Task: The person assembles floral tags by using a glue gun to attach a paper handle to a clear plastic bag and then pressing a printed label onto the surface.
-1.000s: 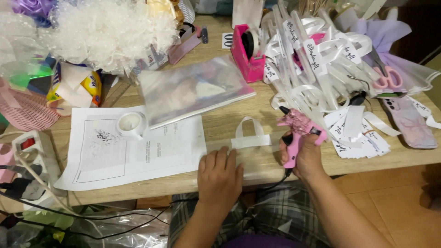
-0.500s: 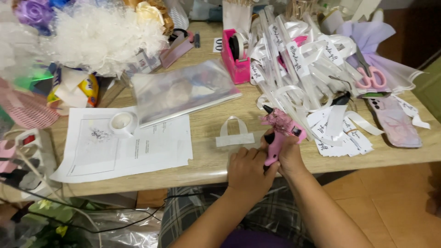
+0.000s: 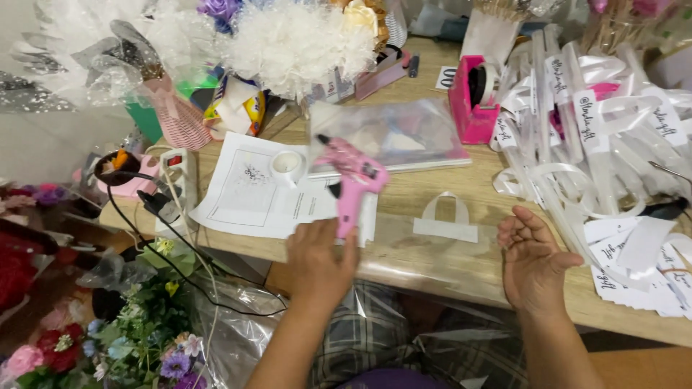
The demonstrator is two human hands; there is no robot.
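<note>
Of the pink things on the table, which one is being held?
The pink glue gun, gripped at its handle by the left hand over the printed sheet. The pink tape dispenser stands untouched farther back; the right hand is open and empty.

pink glue gun [image 3: 353, 176], white ribbon loop [image 3: 447, 220], pink tape dispenser [image 3: 472, 101], plaid fabric [image 3: 375, 335]

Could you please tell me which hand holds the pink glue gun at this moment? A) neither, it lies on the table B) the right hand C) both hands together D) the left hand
D: the left hand grips the pink glue gun by its handle above the printed sheet, while the right hand is open and empty, palm up.
</note>
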